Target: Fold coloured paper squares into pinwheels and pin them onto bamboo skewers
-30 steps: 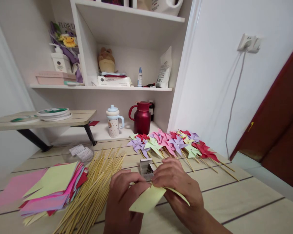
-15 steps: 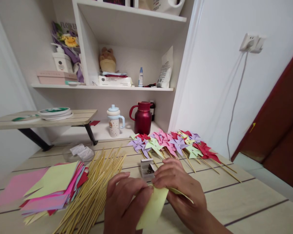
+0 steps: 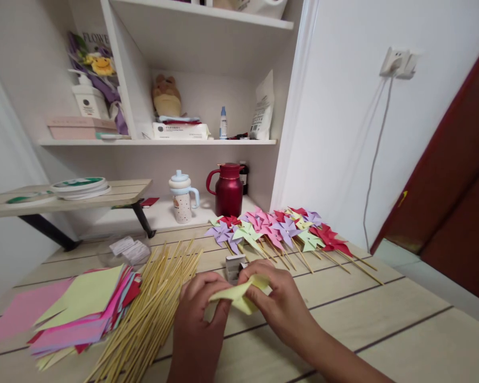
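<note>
My left hand [image 3: 197, 319] and my right hand [image 3: 277, 303] both pinch a pale yellow paper square [image 3: 237, 295], bent into folds between the fingertips just above the wooden table [image 3: 383, 330]. Right behind the hands sits a small open box of pins [image 3: 233, 264]. A bundle of bamboo sticks [image 3: 151, 308] lies to the left of my left hand. Further left is a stack of coloured paper squares [image 3: 80, 314]. Finished paper pinwheels on sticks [image 3: 279, 229] lie in a row beyond the hands.
At the back stand a dark red jug [image 3: 228, 189] and a small lidded cup [image 3: 181, 197] under white shelves. A low wooden riser [image 3: 75, 194] holds tape rolls at the left. A dark red door [image 3: 455, 175] is at the right.
The yellow sheet was hanging flat below my hands; now it is lifted and bent up between the fingertips. The view has shifted slightly right and my hands have moved further from me.
</note>
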Tool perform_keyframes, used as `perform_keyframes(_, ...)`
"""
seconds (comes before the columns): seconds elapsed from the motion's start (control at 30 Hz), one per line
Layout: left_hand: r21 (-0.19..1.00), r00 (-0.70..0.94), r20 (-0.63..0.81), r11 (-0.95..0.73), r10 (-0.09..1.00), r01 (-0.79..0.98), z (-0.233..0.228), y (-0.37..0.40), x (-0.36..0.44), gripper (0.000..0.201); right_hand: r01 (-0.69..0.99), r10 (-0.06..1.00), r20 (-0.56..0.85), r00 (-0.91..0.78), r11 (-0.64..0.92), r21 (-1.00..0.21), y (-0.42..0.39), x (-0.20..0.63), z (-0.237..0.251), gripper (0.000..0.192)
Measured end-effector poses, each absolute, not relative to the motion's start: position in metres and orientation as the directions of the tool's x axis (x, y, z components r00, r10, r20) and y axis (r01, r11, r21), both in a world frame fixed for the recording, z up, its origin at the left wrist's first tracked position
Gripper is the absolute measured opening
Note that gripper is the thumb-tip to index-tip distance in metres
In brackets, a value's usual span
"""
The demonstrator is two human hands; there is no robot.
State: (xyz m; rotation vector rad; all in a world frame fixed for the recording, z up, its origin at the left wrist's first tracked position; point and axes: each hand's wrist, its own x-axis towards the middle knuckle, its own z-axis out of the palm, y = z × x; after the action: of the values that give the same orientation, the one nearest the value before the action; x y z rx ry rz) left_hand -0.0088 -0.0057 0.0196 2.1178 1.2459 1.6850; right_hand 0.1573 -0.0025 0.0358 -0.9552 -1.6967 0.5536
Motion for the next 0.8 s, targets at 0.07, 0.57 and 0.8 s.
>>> perform_keyframes(0.07, 0.71, -0.033, 0.633, -0.563, 0.774, 0.423, 0.017, -0.003, -0.006, 0.006, 0.19, 0.92, 0.387, -0.064, 0.392, -0.9, 0.002, 0.156, 0.032, 0.003)
perform_keyframes(0.57, 0.988, -0.259, 0.131, -0.104, 0.957, 0.114, 0.005, 0.012, -0.013, 0.041, -0.398, 0.994, 0.062, -0.095, 0.019, -0.917, 0.02, 0.165, 0.027, 0.034)
perform_keyframes(0.8, 0.947, -0.641, 0.282, -0.313, 0.714, 0.068, 0.026, 0.014, -0.034, 0.035, -0.295, 0.996, 0.086, 0.026, 0.09, -0.951, 0.023, 0.171, 0.025, 0.03)
